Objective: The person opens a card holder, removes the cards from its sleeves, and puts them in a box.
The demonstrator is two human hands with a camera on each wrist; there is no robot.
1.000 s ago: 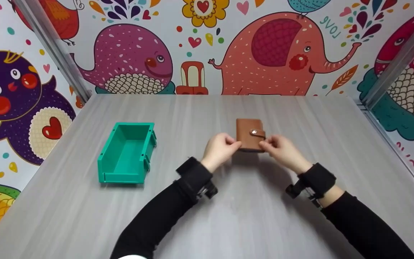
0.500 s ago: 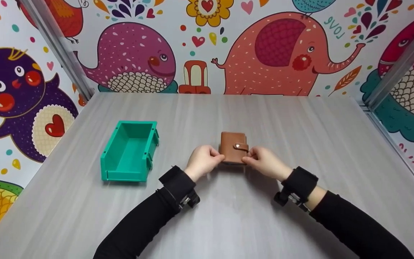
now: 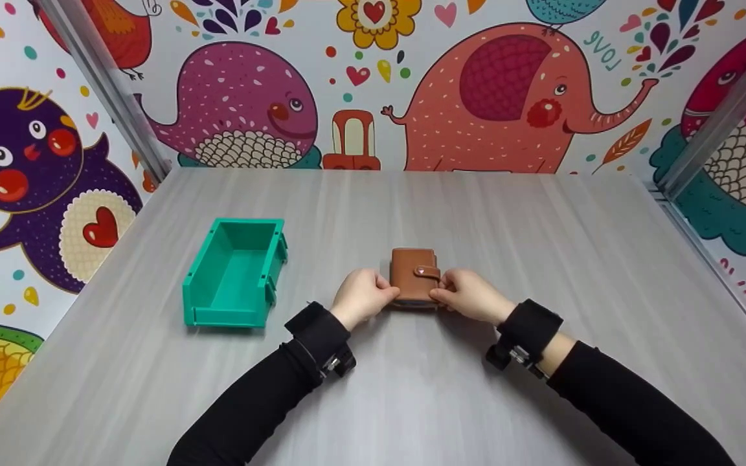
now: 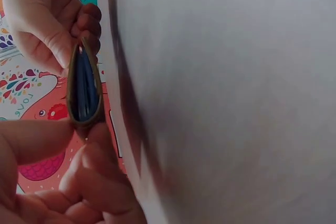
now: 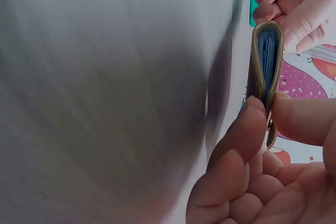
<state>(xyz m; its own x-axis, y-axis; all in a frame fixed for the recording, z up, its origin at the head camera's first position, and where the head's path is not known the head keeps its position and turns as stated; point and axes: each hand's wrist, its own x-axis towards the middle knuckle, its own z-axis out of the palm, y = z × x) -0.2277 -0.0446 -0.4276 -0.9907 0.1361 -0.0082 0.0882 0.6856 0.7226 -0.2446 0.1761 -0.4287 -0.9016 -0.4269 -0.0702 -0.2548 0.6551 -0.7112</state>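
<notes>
Left hand (image 3: 361, 298) and right hand (image 3: 474, 296) pinch the wallet (image 3: 408, 283) near frame centre — probably light and bendy, best held by its lower corners.

A booth-like enclosure: cartoon-printed wall panels (image 3: 383, 90) stand beyond the left hand (image 3: 361, 298) and right hand (image 3: 476, 298), metal corner posts (image 3: 107, 84) flanking them, a wood-grain tabletop (image 3: 386, 395) beneath.
</notes>
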